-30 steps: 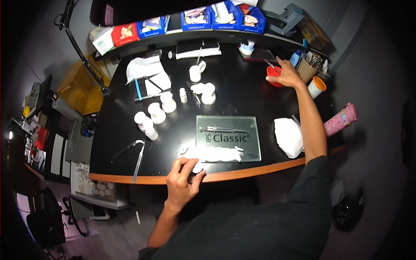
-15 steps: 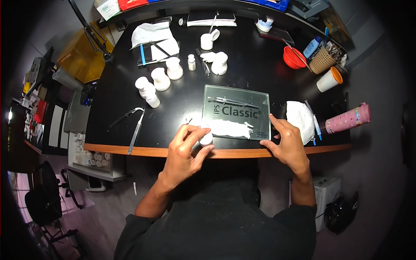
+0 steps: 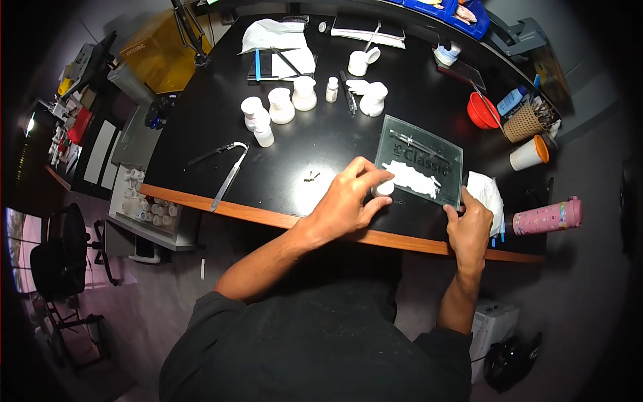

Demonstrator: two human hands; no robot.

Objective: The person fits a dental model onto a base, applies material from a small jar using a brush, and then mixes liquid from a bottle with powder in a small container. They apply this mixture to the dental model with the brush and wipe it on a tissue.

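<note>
Gripping white container (image 3: 384,189) (left fingers (image 3: 376,177)) and glass slab (image 3: 450,187) (right fingers (image 3: 467,199)), risking drop off worktop (image 3: 311,144) through slackened hold.

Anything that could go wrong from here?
The left grip, around the small jar, is close beside the white mass and might smear it. The right grip is at a corner of the slab; a knock could shift the tool lying on it. Pulled toward the desk edge, the slab could drop.
</note>
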